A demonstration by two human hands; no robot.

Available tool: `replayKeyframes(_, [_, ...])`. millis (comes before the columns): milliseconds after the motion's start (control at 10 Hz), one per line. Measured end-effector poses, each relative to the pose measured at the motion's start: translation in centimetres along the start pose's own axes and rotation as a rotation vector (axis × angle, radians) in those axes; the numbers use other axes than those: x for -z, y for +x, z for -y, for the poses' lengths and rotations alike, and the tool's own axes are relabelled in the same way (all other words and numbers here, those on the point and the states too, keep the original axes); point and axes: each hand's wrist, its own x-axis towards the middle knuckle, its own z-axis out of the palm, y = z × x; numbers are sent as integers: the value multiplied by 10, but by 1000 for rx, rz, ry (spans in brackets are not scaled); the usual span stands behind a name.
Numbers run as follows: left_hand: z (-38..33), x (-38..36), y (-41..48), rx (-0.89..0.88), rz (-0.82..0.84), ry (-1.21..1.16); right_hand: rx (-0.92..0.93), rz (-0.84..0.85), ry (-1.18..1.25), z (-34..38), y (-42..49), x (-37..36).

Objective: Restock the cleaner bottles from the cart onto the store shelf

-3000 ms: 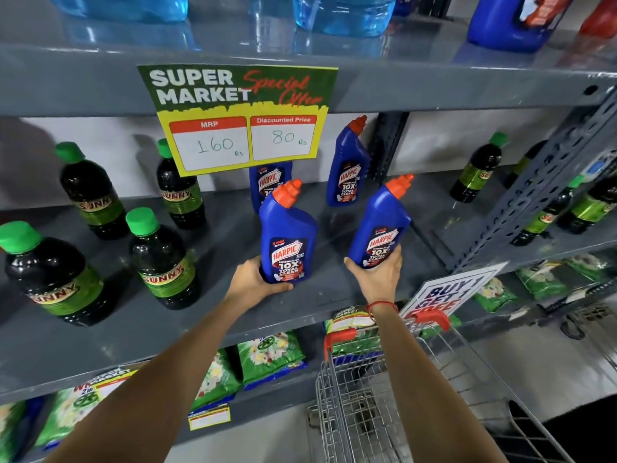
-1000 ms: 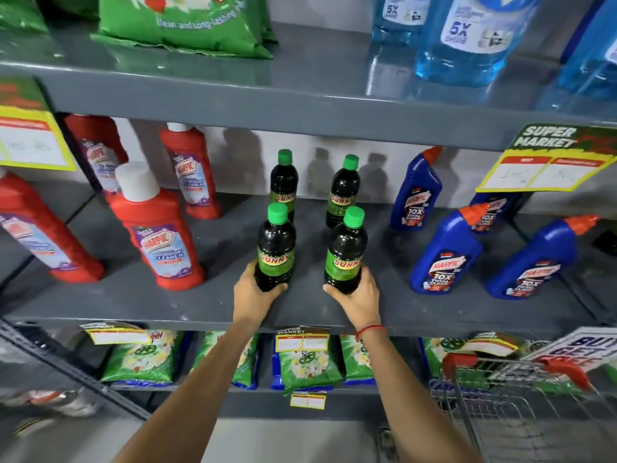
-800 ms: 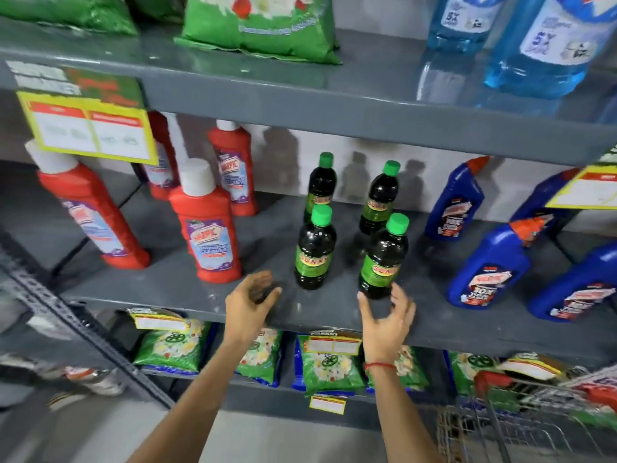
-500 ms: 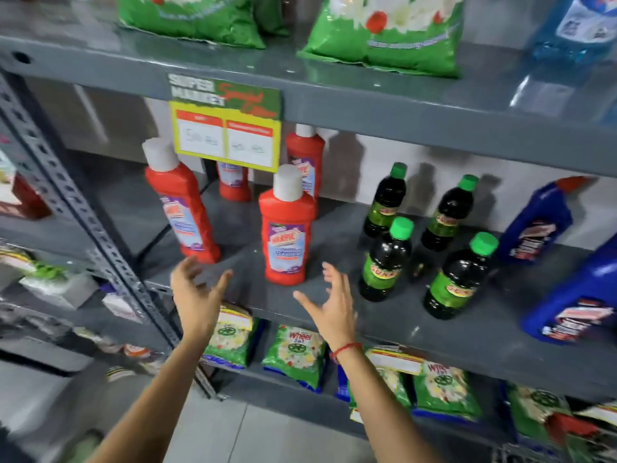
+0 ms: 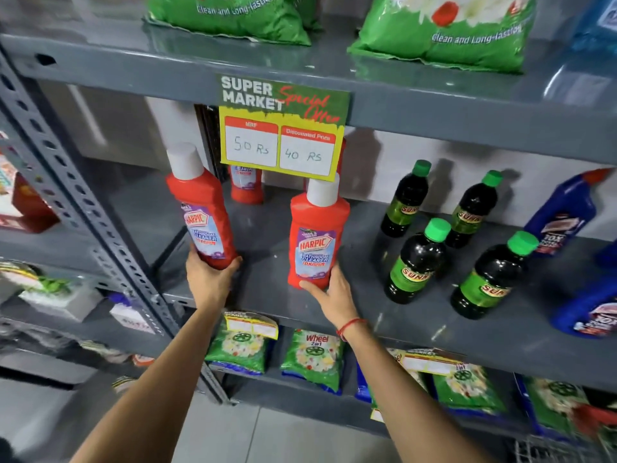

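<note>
Head view: your left hand (image 5: 211, 283) is wrapped around the base of a red Harpic bathroom cleaner bottle (image 5: 204, 212), fingers curled on its lower body; the bottle leans to the left, white cap uppermost, at the front left corner of the middle shelf (image 5: 267, 235). Whether its base rests on the shelf cannot be told, because your hand covers it. Your right hand (image 5: 334, 297) grips the bottom of a second red Harpic bottle (image 5: 317, 242), thumb across the lower front edge and fingers behind; this bottle stands upright near the front lip of the same shelf, well apart from the first. A red thread band (image 5: 350, 325) circles your right wrist. Behind the two bottles, further red bottles (image 5: 246, 183) stand at the back of the shelf, partly hidden by the price sign (image 5: 282, 127) hanging from the shelf above, marked 50 Rs and 40 Rs. To the right on the middle shelf, four dark bottles with green caps (image 5: 417, 262) stand in two rows, and blue Harpic bottles (image 5: 561, 218) sit beyond them at the frame edge. Green detergent packs (image 5: 444, 28) lie on the upper shelf, and smaller green packs (image 5: 314, 357) line the shelf below. A perforated grey upright (image 5: 100, 228) borders the bay on the left.
</note>
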Motion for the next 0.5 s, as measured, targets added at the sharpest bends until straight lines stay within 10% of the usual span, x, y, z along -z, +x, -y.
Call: replayKeyframes(500, [-3,9,-26,-16,-3,54,35,-118,-2,7,-19,16])
